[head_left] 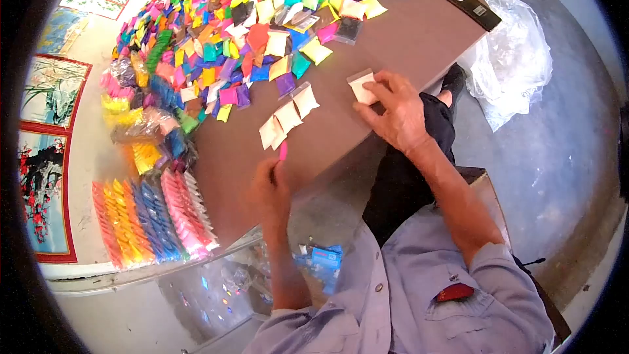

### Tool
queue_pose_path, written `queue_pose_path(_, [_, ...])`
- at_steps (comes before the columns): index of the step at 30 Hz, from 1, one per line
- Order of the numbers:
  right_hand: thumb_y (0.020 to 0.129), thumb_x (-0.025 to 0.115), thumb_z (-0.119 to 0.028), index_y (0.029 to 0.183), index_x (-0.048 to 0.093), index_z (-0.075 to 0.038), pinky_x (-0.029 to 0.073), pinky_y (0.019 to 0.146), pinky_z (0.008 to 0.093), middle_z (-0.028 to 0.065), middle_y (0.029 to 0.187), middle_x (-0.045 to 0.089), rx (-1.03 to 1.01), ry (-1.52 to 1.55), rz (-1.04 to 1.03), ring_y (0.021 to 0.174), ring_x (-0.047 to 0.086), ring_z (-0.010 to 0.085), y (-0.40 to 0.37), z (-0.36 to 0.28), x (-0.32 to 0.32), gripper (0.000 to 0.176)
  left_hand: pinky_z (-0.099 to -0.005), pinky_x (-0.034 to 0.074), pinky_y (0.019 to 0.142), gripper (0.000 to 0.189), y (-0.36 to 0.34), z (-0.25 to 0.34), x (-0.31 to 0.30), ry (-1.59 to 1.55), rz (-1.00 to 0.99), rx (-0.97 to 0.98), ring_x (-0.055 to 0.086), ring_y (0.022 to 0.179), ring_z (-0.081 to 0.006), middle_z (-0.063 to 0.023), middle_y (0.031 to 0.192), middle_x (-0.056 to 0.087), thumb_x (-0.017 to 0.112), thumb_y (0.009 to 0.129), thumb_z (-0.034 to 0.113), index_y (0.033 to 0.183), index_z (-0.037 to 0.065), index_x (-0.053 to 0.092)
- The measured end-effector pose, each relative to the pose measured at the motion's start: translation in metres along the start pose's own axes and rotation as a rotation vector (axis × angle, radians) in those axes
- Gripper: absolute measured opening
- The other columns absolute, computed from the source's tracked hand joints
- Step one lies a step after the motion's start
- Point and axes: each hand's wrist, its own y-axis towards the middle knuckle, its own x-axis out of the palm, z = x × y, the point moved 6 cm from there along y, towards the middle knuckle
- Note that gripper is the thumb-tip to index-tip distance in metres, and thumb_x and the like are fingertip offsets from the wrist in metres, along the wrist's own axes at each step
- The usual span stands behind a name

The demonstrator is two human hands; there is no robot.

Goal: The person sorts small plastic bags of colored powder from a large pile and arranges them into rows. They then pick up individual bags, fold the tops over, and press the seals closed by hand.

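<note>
The left hand is closed, pinching a small pink plastic packet upright at the near edge of the brown worktop. The right hand lies further right with its fingers bent, thumb and fingertips gripping a small white square packet that rests on the worktop. Between the hands, a short row of white packets lies flat. A big heap of many-coloured packets covers the far left. Sorted rows of orange, blue and pink packets stand at the near left.
</note>
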Motion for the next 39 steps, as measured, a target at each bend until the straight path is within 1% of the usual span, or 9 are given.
queue_pose_path(6, [0.082, 0.078, -0.023, 0.103, 0.073, -0.008, 0.049, 0.092, 0.0451, 0.0134, 0.115, 0.066, -0.074, -0.040, -0.044, 0.107, 0.064, 0.0334, -0.003, 0.000, -0.001, 0.026, -0.0305, 0.049, 0.069, 0.014, 0.035, 0.076, 0.060, -0.243, -0.114, 0.151, 0.060, 0.074, -0.0130, -0.0079, 0.080, 0.061, 0.064, 0.101, 0.014, 0.106, 0.001, 0.067])
queue_pose_path(9, [0.081, 0.077, -0.019, 0.100, 0.072, -0.009, 0.049, 0.091, 0.0444, 0.0126, 0.114, 0.066, -0.096, -0.012, -0.022, 0.106, 0.064, 0.0333, -0.009, -0.001, -0.009, 0.023, -0.0330, 0.050, 0.068, 0.012, 0.046, 0.092, 0.091, -0.346, -0.185, 0.105, 0.062, 0.072, -0.0194, -0.0128, 0.085, 0.066, 0.064, 0.099, 0.010, 0.104, 0.000, 0.067])
queue_pose_path(11, [0.079, 0.078, -0.017, 0.100, 0.071, -0.008, 0.049, 0.091, 0.0449, 0.0118, 0.113, 0.066, -0.089, 0.007, -0.041, 0.105, 0.065, 0.0331, -0.014, -0.005, -0.016, 0.023, -0.0308, 0.050, 0.068, 0.015, 0.050, 0.116, 0.099, -0.306, -0.217, 0.170, 0.061, 0.073, -0.0146, -0.0090, 0.080, 0.063, 0.064, 0.100, 0.012, 0.106, -0.001, 0.067])
queue_pose_path(13, [0.077, 0.078, -0.016, 0.099, 0.071, -0.009, 0.049, 0.092, 0.0454, 0.0112, 0.113, 0.067, -0.077, 0.009, -0.034, 0.105, 0.065, 0.0330, -0.016, -0.004, -0.018, 0.024, -0.0331, 0.050, 0.068, 0.014, 0.057, 0.113, 0.121, -0.307, -0.149, 0.359, 0.063, 0.072, -0.0174, -0.0116, 0.082, 0.066, 0.067, 0.097, 0.011, 0.105, -0.001, 0.068])
queue_pose_path(15, [0.077, 0.078, -0.016, 0.098, 0.072, -0.008, 0.049, 0.092, 0.0455, 0.0109, 0.113, 0.067, -0.087, 0.028, -0.016, 0.105, 0.065, 0.0326, -0.016, -0.002, -0.019, 0.024, -0.0420, 0.053, 0.069, 0.010, 0.062, 0.115, 0.130, -0.320, -0.162, 0.304, 0.068, 0.080, -0.0354, -0.0180, 0.091, 0.070, 0.069, 0.093, 0.007, 0.100, 0.001, 0.068])
queue_pose_path(22, [0.076, 0.081, -0.014, 0.097, 0.074, -0.008, 0.051, 0.092, 0.0423, 0.0093, 0.113, 0.068, -0.045, 0.035, -0.026, 0.103, 0.066, 0.0302, -0.011, 0.001, -0.023, 0.023, -0.0442, 0.052, 0.067, 0.005, 0.087, 0.118, 0.130, -0.107, -0.093, 0.504, 0.065, 0.074, -0.0372, -0.0169, 0.084, 0.067, 0.068, 0.092, 0.005, 0.095, 0.001, 0.065])
queue_pose_path(28, [0.081, 0.076, -0.017, 0.098, 0.072, -0.007, 0.050, 0.089, 0.0436, 0.0085, 0.109, 0.068, -0.060, 0.088, 0.010, 0.102, 0.066, 0.0289, -0.013, 0.006, -0.023, 0.020, -0.0447, 0.052, 0.069, 0.005, 0.078, 0.136, 0.127, -0.313, -0.249, 0.257, 0.064, 0.077, -0.0390, -0.0180, 0.088, 0.067, 0.067, 0.092, 0.004, 0.097, 0.002, 0.066])
queue_pose_path(33, [0.082, 0.074, -0.014, 0.096, 0.071, -0.006, 0.050, 0.087, 0.0425, 0.0080, 0.105, 0.068, -0.084, 0.089, 0.034, 0.097, 0.067, 0.0283, -0.011, 0.007, -0.022, 0.016, -0.0464, 0.050, 0.067, 0.005, 0.085, 0.149, 0.137, -0.157, -0.159, 0.567, 0.064, 0.077, -0.0396, -0.0180, 0.088, 0.065, 0.068, 0.091, 0.003, 0.095, 0.003, 0.066])
queue_pose_path(39, [0.081, 0.074, -0.012, 0.093, 0.070, -0.005, 0.050, 0.086, 0.0425, 0.0079, 0.104, 0.068, -0.074, 0.091, 0.038, 0.096, 0.067, 0.0284, -0.012, 0.008, -0.022, 0.015, -0.0485, 0.050, 0.068, 0.004, 0.098, 0.148, 0.140, -0.117, -0.181, 0.512, 0.064, 0.079, -0.0411, -0.0182, 0.087, 0.065, 0.069, 0.090, 0.003, 0.094, 0.003, 0.066])
